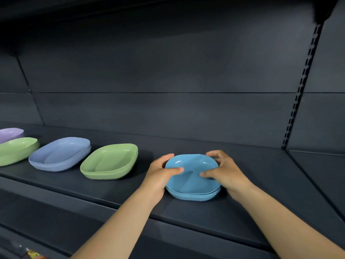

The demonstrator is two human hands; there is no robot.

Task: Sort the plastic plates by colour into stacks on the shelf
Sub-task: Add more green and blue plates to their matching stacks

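- Stack of bright blue square plastic plates (192, 181) on dark shelf (252, 193), right of green stack (110, 161).
- Left hand (160, 174) and right hand (224, 171) gripping its sides, fingers curled, thumbs on top.

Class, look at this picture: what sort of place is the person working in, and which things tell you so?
Probably a shop aisle or stockroom. The dark metal shelf has a slotted upright for adjustable brackets, and identical plastic plates sit in colour stacks, such as the green stack and the blue stack.
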